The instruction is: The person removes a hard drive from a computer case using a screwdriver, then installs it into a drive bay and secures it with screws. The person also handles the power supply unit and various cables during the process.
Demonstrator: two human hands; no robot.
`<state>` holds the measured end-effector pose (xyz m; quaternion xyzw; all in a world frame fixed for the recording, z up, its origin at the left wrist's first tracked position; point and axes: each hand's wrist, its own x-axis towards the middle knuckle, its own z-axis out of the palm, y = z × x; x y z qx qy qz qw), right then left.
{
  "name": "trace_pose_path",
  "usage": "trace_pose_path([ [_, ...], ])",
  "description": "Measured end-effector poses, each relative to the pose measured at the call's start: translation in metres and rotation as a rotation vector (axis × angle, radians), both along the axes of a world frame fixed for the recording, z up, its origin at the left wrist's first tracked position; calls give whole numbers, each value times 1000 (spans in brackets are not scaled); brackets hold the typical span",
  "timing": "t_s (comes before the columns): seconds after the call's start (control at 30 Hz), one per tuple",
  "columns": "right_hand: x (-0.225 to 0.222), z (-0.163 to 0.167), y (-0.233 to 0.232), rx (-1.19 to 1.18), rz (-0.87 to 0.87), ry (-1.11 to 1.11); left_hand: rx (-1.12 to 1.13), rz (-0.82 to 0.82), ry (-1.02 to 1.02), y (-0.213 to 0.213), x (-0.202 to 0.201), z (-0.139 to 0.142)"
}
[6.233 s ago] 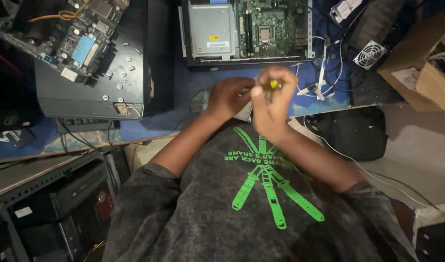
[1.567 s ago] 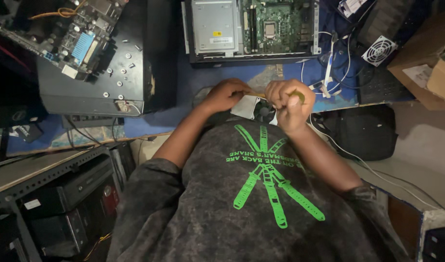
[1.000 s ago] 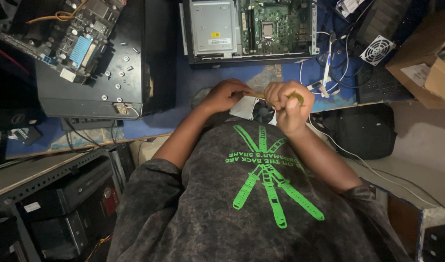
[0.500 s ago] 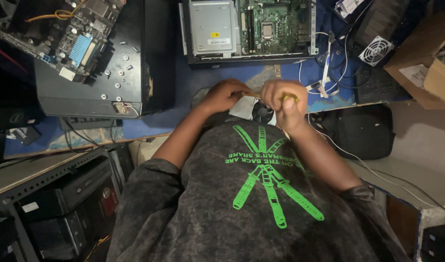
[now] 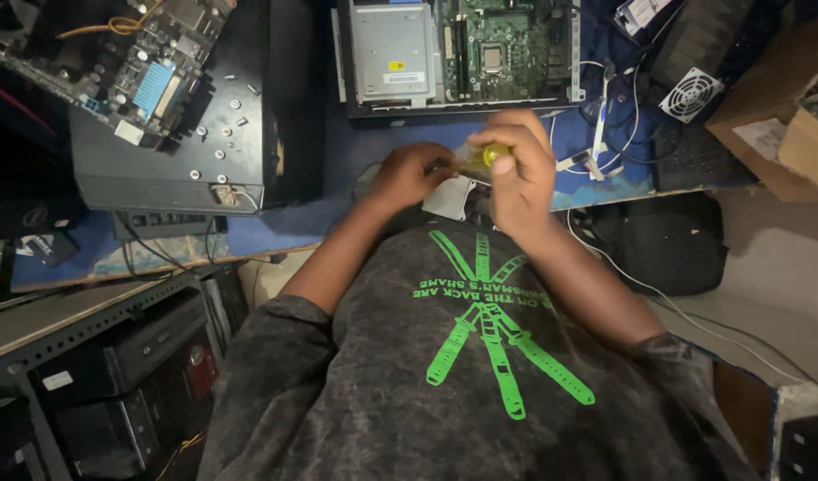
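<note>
Your right hand (image 5: 516,174) is closed around the yellow screwdriver handle (image 5: 491,155), while your left hand (image 5: 409,174) pinches the small grey metal part (image 5: 450,197) steady against it, just above the blue desk (image 5: 302,214) edge.

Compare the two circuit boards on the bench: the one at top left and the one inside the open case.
The left board lies loose and tilted on a black case; the green board sits square inside the open case. The left board shows a blue connector and orange wires; the green board does not. Both lie face up.
</note>
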<state>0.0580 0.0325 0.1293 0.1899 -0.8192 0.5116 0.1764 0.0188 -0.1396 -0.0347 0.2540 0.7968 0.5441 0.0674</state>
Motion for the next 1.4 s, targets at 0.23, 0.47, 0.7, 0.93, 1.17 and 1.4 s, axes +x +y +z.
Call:
trace_pose_path([
  [0.23,1,5,-8,-471,10,-132,83,-76,30,7,-2,8],
  [0.47,2,20,13,190,-149,23,109,-87,-54,9,-1,19],
  [0.7,6,15,1,-193,-34,-135,16,58,-120,13,-1,36],
  [0.93,6,11,21,188,-117,-49,18,-79,16,8,-1,35],
  [1.17,10,8,10,-180,-48,-230,114,24,12,8,3,26],
  [1.4,10,8,15,255,-105,-103,76,3,18,12,4,37],
])
